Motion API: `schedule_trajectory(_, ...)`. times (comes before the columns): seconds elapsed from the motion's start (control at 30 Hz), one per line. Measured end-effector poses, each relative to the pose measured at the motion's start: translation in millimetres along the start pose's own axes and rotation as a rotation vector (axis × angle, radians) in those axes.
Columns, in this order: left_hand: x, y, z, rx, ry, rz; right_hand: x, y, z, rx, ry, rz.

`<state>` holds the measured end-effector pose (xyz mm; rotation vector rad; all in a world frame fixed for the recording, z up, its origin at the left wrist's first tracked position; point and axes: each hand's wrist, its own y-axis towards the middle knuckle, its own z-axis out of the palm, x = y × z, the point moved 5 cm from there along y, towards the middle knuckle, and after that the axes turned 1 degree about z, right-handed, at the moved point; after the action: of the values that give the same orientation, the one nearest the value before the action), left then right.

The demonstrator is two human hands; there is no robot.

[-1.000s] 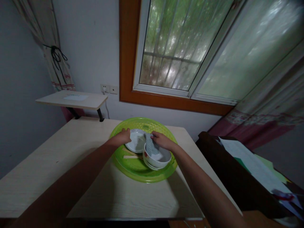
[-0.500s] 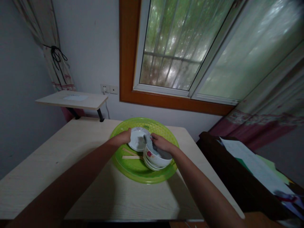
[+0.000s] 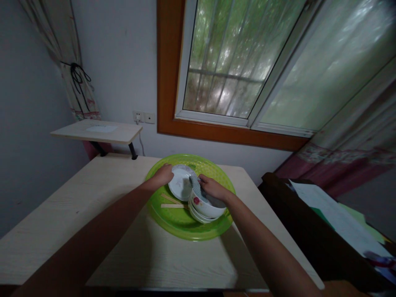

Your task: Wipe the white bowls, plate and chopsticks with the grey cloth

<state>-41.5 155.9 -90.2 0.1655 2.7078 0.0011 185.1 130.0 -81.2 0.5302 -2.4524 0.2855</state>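
A round green plastic basin (image 3: 173, 233) stands on the pale wooden table. Inside it, my left hand (image 3: 163, 175) is closed on the left rim of a white plate (image 3: 180, 187), which leans tilted toward me. My right hand (image 3: 212, 187) grips a grey cloth (image 3: 194, 184) above a stack of white bowls; one end of the cloth hangs by the plate and the rest lies in the top bowl. The top bowl (image 3: 204, 207) has a red flower on its side. Pale chopsticks (image 3: 173, 205) lie on the basin floor left of the bowls.
The table (image 3: 114, 247) reaches to the wall below a wood-framed window. A small raised shelf (image 3: 123, 133) on black legs is at its back left, near a wall socket (image 3: 144, 117). To the right is a dark brown piece of furniture (image 3: 297, 222) with papers (image 3: 328, 206) on it.
The whole view has shifted slightly. The plate in my left hand has tipped a little more toward me; my right hand keeps hold of the cloth.
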Motion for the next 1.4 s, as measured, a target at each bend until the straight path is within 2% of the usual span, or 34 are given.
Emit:
schedule_trajectory(0.2,0.4,-1.5,-4.9,0.002,0.011,0.001,0.7,-0.4,-1.2,0.005,0.01,-0.003)
schedule_trajectory(0.37,0.1,-5.7,-9.2,0.034,-0.037,-0.051,1.0,-0.8,-2.6,-0.011,-0.023,0.002)
schedule_trajectory(0.63,-4.2,-3.8,-12.1,0.024,-0.027,0.002,1.2,0.1,-3.3,-0.024,-0.054,0.01)
schedule_trajectory(0.83,-1.9,-0.8,-12.7,-0.017,-0.006,0.042,0.6,1.1,-4.6,-0.052,-0.056,-0.002)
schedule_trajectory(1.03,0.4,-4.2,-26.0,-0.132,-0.089,0.001,2.2,-0.3,-17.4,-0.161,-0.044,-0.007)
schedule_trajectory(1.13,5.4,-4.8,-34.9,-0.185,-0.161,-0.036,-1.5,0.6,-29.8,-0.274,0.086,0.0)
schedule_trajectory(1.2,9.5,-5.1,-42.8,-0.228,-0.201,-0.046,-6.5,1.0,-37.6,-0.331,0.261,0.033)
schedule_trajectory(1.33,17.4,-10.2,-59.1,-0.308,-0.319,-0.054,-9.3,-2.1,-51.7,-0.369,0.667,0.102)
schedule_trajectory(1.4,19.1,-15.3,-62.5,-0.324,-0.478,-0.053,-4.3,-5.7,-61.6,-0.404,0.801,0.089)
